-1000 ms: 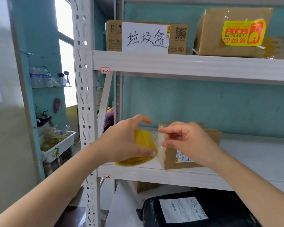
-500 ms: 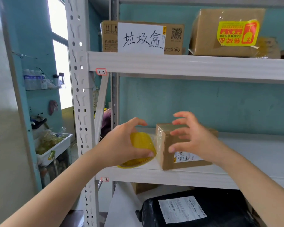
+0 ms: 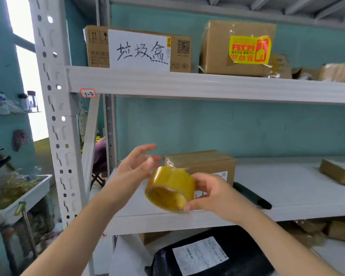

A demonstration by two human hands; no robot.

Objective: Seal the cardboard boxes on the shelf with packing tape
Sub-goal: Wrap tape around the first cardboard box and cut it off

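Readies tape roll (image 3: 170,189) gripped in right hand (image 3: 215,196), left hand (image 3: 133,170) splayed at ten o'clock; likely must peel its end for box (image 3: 205,164).

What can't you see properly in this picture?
All in the head view:
- Small box: its front label is partly hidden by the tape roll and the right hand holding it.
- Left hand: fingertips blurred; whether they touch the tape is unclear.
- Black object on the shelf: one end is behind the right hand; unidentifiable.
- Black parcel: cut off by the bottom edge; label print too small.
- Flat box: cut off by the right edge.
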